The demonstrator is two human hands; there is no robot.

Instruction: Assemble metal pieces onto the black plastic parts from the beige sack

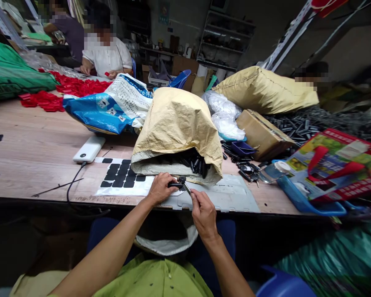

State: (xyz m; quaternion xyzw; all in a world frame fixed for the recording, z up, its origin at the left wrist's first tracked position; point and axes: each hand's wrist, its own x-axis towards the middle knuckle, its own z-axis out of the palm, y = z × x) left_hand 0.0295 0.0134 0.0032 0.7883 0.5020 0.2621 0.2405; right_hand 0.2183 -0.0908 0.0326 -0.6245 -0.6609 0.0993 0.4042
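Note:
My left hand (161, 189) is closed on a small black plastic piece (174, 185) near the table's front edge. My right hand (204, 213) grips a short metallic rod-like tool (187, 188), its upper end meeting the black piece at a small dark round part (182, 179). Just beyond my hands lies a tan woven sack (177, 119), its mouth facing me, with many black tubular pieces (197, 164) inside. A sheet of black stickers (119, 173) lies left of my left hand. Under the work is a grey board (231, 193).
A white power bank (89, 149) with a black cable sits left. At right are a blue tray (312, 204), a colourful bag (336, 165), a clear jar (275, 171) and a wooden box (264, 134). Red pieces (76, 85) lie far left, near a person in white (107, 53).

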